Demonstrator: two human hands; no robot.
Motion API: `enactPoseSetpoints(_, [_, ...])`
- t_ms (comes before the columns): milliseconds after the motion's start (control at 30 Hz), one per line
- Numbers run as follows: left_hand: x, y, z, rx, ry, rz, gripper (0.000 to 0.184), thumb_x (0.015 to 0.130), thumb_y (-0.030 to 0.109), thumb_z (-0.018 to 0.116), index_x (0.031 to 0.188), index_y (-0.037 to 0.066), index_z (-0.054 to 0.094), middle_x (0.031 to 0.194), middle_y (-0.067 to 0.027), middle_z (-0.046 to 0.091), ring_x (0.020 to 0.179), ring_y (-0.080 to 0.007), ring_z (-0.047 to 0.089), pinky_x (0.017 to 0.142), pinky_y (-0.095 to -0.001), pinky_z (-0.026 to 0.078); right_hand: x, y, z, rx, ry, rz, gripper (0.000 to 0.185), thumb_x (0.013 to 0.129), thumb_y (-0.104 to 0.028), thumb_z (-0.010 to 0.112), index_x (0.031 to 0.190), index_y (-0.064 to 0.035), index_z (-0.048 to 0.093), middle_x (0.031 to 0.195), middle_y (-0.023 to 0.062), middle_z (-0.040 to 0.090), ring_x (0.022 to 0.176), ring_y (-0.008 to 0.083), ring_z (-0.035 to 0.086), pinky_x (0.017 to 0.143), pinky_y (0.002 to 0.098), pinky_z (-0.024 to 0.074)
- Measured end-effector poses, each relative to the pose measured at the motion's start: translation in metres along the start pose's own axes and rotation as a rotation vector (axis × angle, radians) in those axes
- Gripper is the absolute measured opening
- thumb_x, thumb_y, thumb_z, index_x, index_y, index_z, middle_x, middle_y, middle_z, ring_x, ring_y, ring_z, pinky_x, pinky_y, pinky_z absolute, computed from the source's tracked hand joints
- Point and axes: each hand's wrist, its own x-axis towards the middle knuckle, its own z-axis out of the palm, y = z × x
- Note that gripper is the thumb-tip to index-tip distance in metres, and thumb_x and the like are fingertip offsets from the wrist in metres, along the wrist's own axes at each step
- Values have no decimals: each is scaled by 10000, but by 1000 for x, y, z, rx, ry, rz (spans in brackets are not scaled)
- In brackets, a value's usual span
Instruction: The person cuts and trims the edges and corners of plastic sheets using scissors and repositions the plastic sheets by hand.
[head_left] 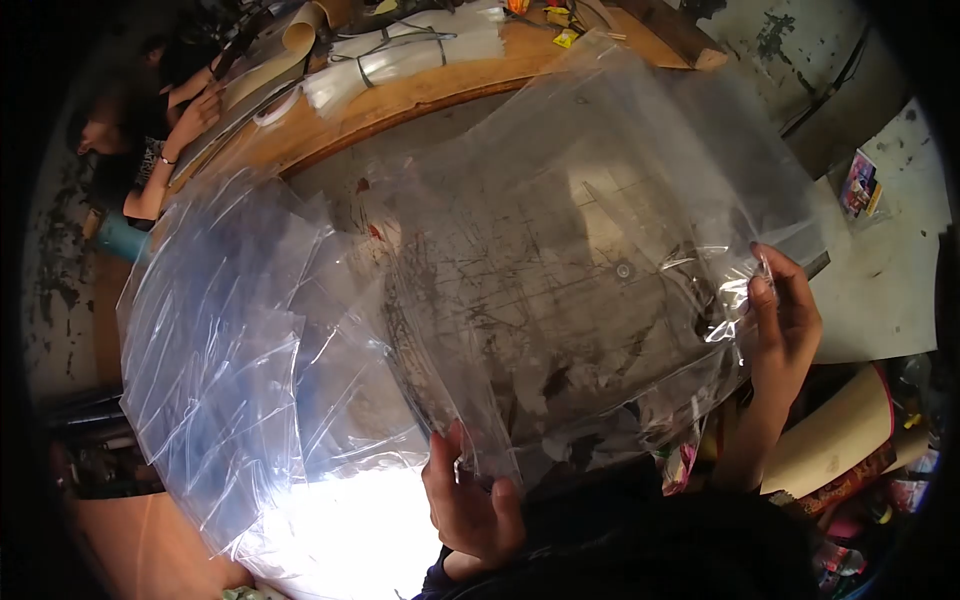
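Note:
A large clear plastic sheet stretches across the middle of the head view, see-through and creased at its near edge. At that edge on the right, my right hand pinches the plastic between thumb and fingers, bunching it into shiny folds. My left hand is at the near left corner, fingers and thumb bent around the plastic's edge. To its left, a fanned pile of clear plastic sheets overlaps the worked sheet. Strong glare whitens the pile's near end. Exactly where the layers part cannot be made out.
A curved wooden table edge runs behind, bearing a tied white bundle. Another person's arm reaches over it at far left. A pale board with a small colourful packet lies right. A cream roll and clutter sit below.

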Motion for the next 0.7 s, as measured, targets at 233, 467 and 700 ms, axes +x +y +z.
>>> enactPoseSetpoints(233, [27, 52, 80, -439, -87, 266, 236, 772, -47, 593, 1006, -48, 621, 1199, -218, 470, 1003, -289, 562, 832, -336, 484, 69, 23, -81, -73, 369, -154, 340, 873, -181, 565, 1155, 8, 562, 897, 28, 579, 717, 59, 504, 622, 187, 411])
enactPoseSetpoints(467, [32, 63, 111, -511, -575, 304, 415, 807, 36, 578, 1214, -6, 505, 1357, -231, 332, 1195, -325, 434, 946, -403, 403, 174, 133, -184, -223, 199, -119, 341, 881, -187, 538, 1187, -38, 554, 866, 8, 547, 711, 67, 519, 578, 198, 427])
enactPoseSetpoints(700, [29, 40, 55, -38, -527, 486, 367, 692, 34, 655, 1058, 50, 634, 1223, -169, 500, 1063, -281, 540, 889, -382, 442, 204, 173, -200, -538, -15, -55, 285, 886, -112, 510, 1159, -52, 564, 909, 49, 577, 743, 118, 555, 618, 262, 464])
